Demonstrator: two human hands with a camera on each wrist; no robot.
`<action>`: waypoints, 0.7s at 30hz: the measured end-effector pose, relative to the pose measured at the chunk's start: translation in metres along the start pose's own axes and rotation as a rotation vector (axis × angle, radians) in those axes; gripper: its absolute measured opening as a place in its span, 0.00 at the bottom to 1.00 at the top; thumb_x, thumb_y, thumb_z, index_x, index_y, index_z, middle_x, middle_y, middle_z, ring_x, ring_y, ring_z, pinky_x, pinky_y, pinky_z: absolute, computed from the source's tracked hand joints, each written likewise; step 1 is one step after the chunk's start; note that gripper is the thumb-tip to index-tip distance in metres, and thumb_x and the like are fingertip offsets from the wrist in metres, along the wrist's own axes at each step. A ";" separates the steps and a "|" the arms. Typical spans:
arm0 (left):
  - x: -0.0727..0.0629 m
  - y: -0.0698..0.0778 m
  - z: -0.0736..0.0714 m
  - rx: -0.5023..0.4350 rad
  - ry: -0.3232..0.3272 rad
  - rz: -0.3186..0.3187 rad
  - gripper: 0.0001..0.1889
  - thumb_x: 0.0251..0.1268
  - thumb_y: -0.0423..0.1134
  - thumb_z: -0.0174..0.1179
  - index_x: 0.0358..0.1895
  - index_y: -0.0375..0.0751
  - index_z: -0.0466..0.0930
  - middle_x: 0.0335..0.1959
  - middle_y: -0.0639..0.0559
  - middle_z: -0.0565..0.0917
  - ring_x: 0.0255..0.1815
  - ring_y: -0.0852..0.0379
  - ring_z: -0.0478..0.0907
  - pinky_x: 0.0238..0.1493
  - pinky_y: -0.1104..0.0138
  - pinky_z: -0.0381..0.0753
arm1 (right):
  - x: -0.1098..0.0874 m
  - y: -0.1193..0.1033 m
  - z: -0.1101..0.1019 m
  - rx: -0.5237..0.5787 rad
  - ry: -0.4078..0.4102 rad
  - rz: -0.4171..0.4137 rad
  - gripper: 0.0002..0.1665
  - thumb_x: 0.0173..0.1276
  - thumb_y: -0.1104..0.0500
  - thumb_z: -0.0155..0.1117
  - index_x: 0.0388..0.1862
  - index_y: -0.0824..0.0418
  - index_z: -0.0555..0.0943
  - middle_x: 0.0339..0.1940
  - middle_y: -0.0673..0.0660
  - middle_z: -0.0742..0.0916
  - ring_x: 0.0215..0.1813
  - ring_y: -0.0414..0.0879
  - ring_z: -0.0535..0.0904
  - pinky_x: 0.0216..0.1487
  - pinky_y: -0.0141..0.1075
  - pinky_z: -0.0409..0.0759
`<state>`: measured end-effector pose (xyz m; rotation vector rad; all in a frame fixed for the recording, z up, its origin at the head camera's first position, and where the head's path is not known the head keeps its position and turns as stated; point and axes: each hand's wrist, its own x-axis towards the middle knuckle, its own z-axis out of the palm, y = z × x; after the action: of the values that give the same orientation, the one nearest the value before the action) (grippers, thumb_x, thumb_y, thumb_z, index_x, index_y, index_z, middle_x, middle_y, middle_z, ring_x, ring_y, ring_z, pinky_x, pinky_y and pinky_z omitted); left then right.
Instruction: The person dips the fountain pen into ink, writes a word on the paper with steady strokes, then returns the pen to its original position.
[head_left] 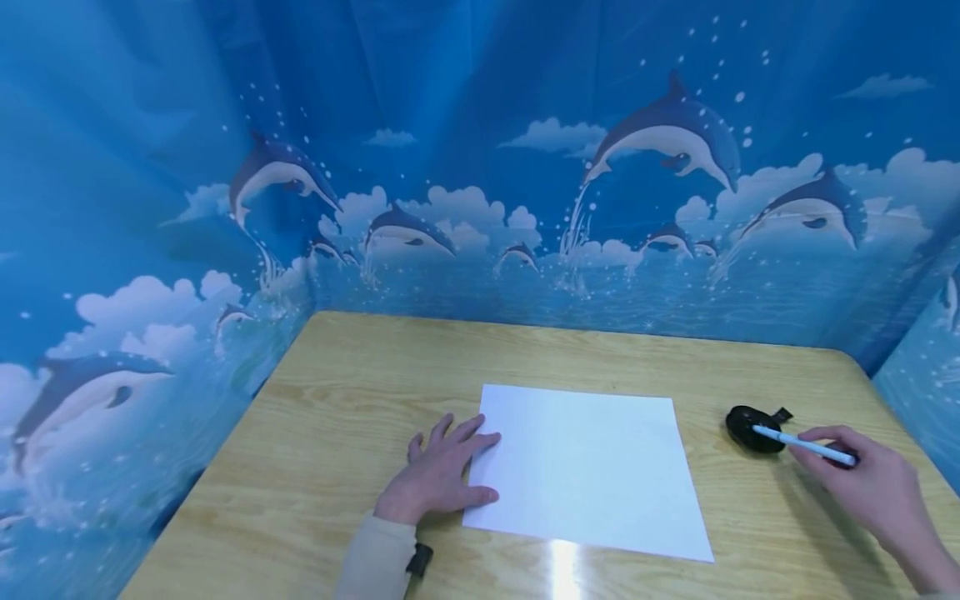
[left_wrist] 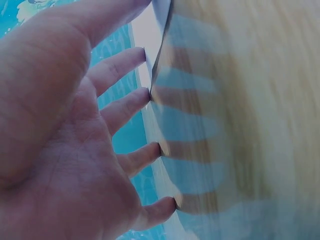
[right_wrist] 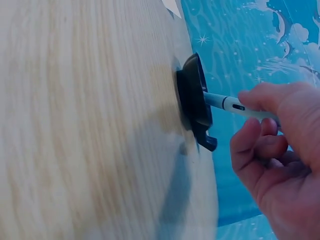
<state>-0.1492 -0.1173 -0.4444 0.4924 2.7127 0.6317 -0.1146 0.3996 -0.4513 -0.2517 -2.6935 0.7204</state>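
Observation:
A white sheet of paper (head_left: pixel 581 467) lies flat in the middle of the wooden table. My left hand (head_left: pixel 438 471) is spread over its left edge, thumb and index finger on the sheet. In the left wrist view that hand's (left_wrist: pixel 75 130) fingertips touch down with the fingers apart. To the right of the paper sits a small black dish (head_left: pixel 742 423) with a short tab sticking out. My right hand (head_left: pixel 873 483) pinches a pale blue pen (right_wrist: pixel 227 103) between thumb and fingers. The pen slants down to the left, its tip inside the dish and hidden by the wall.
The wooden table (head_left: pixel 360 375) has rounded far corners. A blue curtain (head_left: pixel 465 100) printed with dolphins, clouds and water hangs behind it and along both sides. A bright reflection shines on the tabletop near the paper's front edge.

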 end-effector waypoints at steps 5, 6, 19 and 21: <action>0.000 0.001 -0.001 0.008 -0.001 -0.004 0.39 0.59 0.61 0.70 0.75 0.61 0.69 0.84 0.53 0.58 0.84 0.32 0.46 0.72 0.23 0.46 | 0.000 0.000 0.005 0.133 -0.045 0.077 0.13 0.68 0.52 0.72 0.40 0.61 0.82 0.18 0.39 0.82 0.21 0.36 0.74 0.22 0.31 0.69; 0.000 0.001 -0.001 0.007 -0.002 -0.004 0.39 0.59 0.61 0.70 0.75 0.61 0.69 0.84 0.53 0.58 0.84 0.32 0.46 0.72 0.23 0.46 | 0.000 0.000 0.005 0.152 -0.057 0.089 0.13 0.69 0.52 0.71 0.40 0.60 0.81 0.18 0.40 0.82 0.21 0.37 0.75 0.22 0.32 0.70; 0.001 -0.001 0.001 0.002 -0.008 -0.001 0.39 0.61 0.61 0.69 0.75 0.61 0.69 0.84 0.53 0.58 0.84 0.32 0.46 0.72 0.23 0.46 | 0.007 0.000 0.009 0.253 -0.138 0.230 0.15 0.76 0.49 0.60 0.46 0.61 0.75 0.22 0.43 0.85 0.21 0.44 0.82 0.22 0.35 0.79; 0.000 -0.001 0.001 0.000 -0.007 0.000 0.39 0.61 0.61 0.69 0.76 0.60 0.68 0.84 0.53 0.58 0.84 0.32 0.46 0.72 0.23 0.46 | 0.008 0.000 0.010 0.271 -0.149 0.251 0.18 0.77 0.49 0.59 0.49 0.63 0.75 0.22 0.42 0.87 0.21 0.45 0.82 0.22 0.36 0.80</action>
<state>-0.1493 -0.1179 -0.4454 0.4935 2.7059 0.6295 -0.1253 0.3974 -0.4574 -0.4897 -2.6872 1.2112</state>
